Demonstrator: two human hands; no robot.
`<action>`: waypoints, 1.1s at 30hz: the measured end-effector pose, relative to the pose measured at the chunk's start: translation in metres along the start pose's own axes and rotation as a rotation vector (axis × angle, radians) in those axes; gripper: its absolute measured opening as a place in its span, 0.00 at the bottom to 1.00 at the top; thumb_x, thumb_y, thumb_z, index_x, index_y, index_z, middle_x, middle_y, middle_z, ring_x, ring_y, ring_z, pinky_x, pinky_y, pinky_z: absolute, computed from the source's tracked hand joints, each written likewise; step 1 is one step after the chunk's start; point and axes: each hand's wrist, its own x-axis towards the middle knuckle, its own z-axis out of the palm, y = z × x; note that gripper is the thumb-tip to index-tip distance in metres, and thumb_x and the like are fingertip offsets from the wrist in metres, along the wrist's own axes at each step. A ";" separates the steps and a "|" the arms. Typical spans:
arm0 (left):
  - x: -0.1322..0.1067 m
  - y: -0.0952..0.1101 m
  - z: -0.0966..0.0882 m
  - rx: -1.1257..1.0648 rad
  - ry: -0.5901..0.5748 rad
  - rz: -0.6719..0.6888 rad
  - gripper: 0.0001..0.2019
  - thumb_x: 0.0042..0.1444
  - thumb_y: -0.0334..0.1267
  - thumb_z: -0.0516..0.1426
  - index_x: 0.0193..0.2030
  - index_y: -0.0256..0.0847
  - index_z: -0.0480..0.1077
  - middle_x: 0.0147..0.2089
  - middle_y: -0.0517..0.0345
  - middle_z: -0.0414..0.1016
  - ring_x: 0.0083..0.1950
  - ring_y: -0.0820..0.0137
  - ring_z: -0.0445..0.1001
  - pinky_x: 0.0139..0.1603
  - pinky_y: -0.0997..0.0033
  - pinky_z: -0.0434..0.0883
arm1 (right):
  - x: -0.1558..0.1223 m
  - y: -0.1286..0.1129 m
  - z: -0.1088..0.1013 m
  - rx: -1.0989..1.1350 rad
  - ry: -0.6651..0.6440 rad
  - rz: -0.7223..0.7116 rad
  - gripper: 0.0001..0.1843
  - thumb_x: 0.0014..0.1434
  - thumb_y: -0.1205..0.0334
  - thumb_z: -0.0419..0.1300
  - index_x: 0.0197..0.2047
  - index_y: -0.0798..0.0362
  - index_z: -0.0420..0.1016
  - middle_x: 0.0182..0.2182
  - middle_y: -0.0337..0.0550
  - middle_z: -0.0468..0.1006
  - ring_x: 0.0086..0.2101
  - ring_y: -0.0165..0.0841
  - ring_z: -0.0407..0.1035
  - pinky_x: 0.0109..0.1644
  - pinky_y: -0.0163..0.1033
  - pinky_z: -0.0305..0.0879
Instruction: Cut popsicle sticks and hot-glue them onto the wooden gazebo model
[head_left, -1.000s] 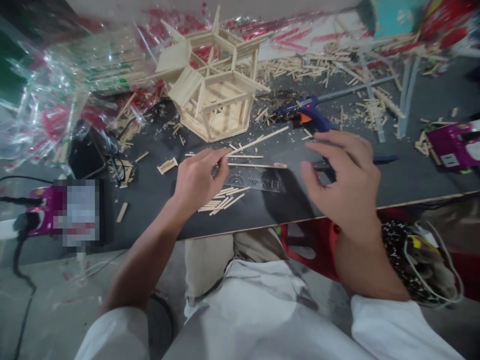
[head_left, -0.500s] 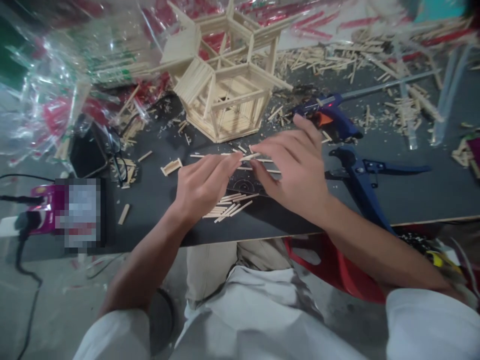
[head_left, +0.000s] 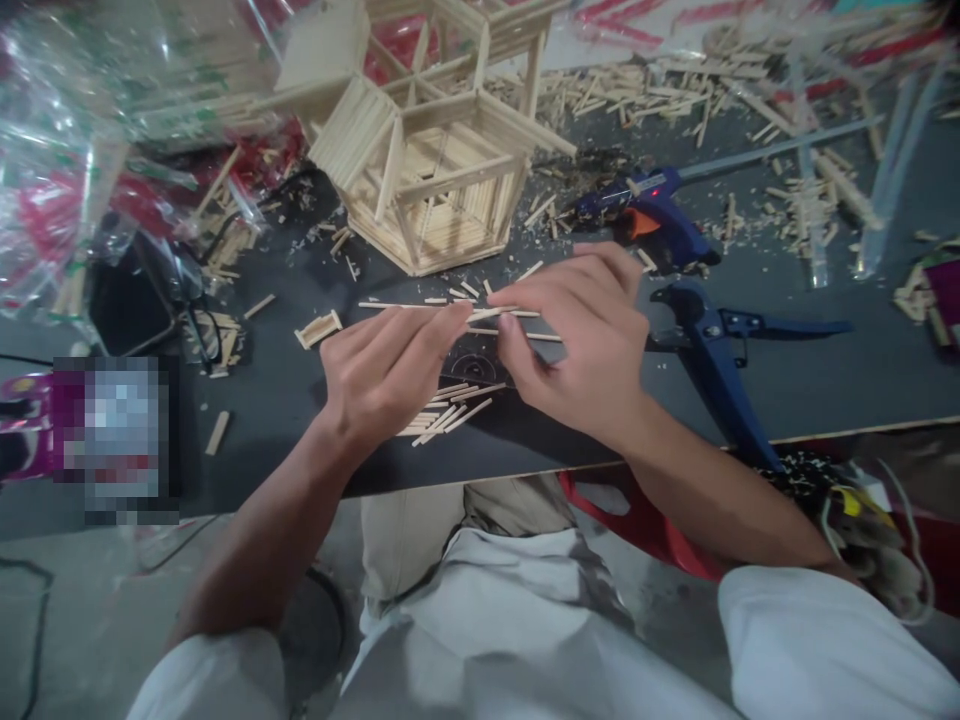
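Note:
Between my two hands is a short pale wooden stick (head_left: pixel 489 314), pinched at its ends. My left hand (head_left: pixel 390 365) closes its fingertips on the left end, palm down. From the other side, my right hand (head_left: pixel 581 340) grips it between thumb and fingers. Longer thin sticks (head_left: pixel 536 336) lie on the table under the fingertips. Just below the hands is a loose bunch of cut sticks (head_left: pixel 454 412). A small wooden piece with raised ends (head_left: pixel 319 329) rests left of my left hand. Beyond the hands stands a hexagonal stick frame (head_left: pixel 442 215).
A blue glue gun (head_left: pixel 660 215) with a lit red light lies at the right, above blue-handled cutters (head_left: pixel 720 370). Plastic-wrapped stick packs (head_left: pixel 172 90) crowd the back left. A phone-like device (head_left: pixel 124 430) is at the left edge. Stick scraps (head_left: pixel 637 95) litter the back.
The view has shifted slightly, so most things on the table sit further left and a little higher. Both hands keep hold of the stick, with only small finger movement.

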 end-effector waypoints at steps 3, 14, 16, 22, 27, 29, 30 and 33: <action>0.001 0.001 0.001 -0.012 0.025 0.008 0.11 0.70 0.34 0.59 0.56 0.42 0.76 0.42 0.55 0.84 0.39 0.72 0.82 0.44 0.74 0.74 | 0.003 -0.002 -0.001 0.001 0.055 -0.032 0.07 0.69 0.61 0.55 0.43 0.44 0.76 0.37 0.39 0.83 0.38 0.38 0.74 0.61 0.53 0.64; -0.001 0.000 -0.005 0.109 -0.013 0.094 0.16 0.69 0.32 0.59 0.62 0.41 0.74 0.44 0.52 0.83 0.40 0.68 0.82 0.41 0.70 0.75 | 0.007 -0.006 -0.002 0.044 0.166 -0.083 0.04 0.68 0.61 0.58 0.39 0.47 0.73 0.32 0.36 0.83 0.34 0.33 0.74 0.56 0.47 0.65; -0.002 0.000 -0.006 0.140 -0.023 0.101 0.16 0.69 0.32 0.58 0.62 0.41 0.73 0.44 0.52 0.83 0.39 0.68 0.81 0.39 0.69 0.74 | 0.006 -0.007 -0.002 0.057 0.156 -0.069 0.04 0.68 0.61 0.58 0.40 0.46 0.73 0.33 0.37 0.83 0.34 0.34 0.73 0.57 0.48 0.64; -0.002 0.002 -0.008 0.138 -0.035 0.110 0.18 0.69 0.31 0.58 0.64 0.42 0.72 0.43 0.52 0.81 0.36 0.70 0.79 0.36 0.70 0.71 | 0.002 -0.007 -0.005 0.027 0.016 -0.003 0.07 0.70 0.58 0.56 0.41 0.45 0.75 0.36 0.40 0.82 0.39 0.40 0.73 0.61 0.53 0.59; -0.004 0.002 -0.007 0.154 -0.039 0.112 0.19 0.69 0.31 0.56 0.65 0.42 0.70 0.44 0.52 0.81 0.36 0.70 0.79 0.36 0.70 0.72 | 0.003 -0.008 -0.006 0.012 -0.054 0.100 0.10 0.71 0.55 0.56 0.39 0.43 0.77 0.36 0.40 0.82 0.40 0.40 0.74 0.63 0.55 0.60; -0.005 0.002 -0.007 0.160 -0.029 0.116 0.19 0.69 0.31 0.56 0.65 0.42 0.71 0.43 0.51 0.81 0.36 0.69 0.79 0.36 0.69 0.72 | 0.004 -0.009 -0.007 0.018 -0.049 0.113 0.10 0.71 0.54 0.56 0.38 0.43 0.76 0.35 0.39 0.82 0.39 0.40 0.74 0.63 0.55 0.61; -0.005 0.002 -0.007 0.153 -0.024 0.114 0.19 0.69 0.31 0.57 0.65 0.42 0.71 0.43 0.51 0.81 0.36 0.69 0.79 0.35 0.69 0.71 | 0.005 -0.009 -0.007 0.029 -0.032 0.100 0.10 0.71 0.55 0.56 0.38 0.43 0.76 0.35 0.39 0.83 0.38 0.39 0.74 0.62 0.54 0.61; -0.006 0.001 -0.006 0.122 -0.036 0.095 0.19 0.68 0.32 0.57 0.64 0.44 0.72 0.43 0.51 0.81 0.36 0.69 0.79 0.34 0.69 0.71 | 0.007 -0.009 -0.007 0.102 0.067 0.011 0.07 0.69 0.58 0.59 0.38 0.44 0.75 0.33 0.37 0.83 0.35 0.35 0.74 0.58 0.51 0.63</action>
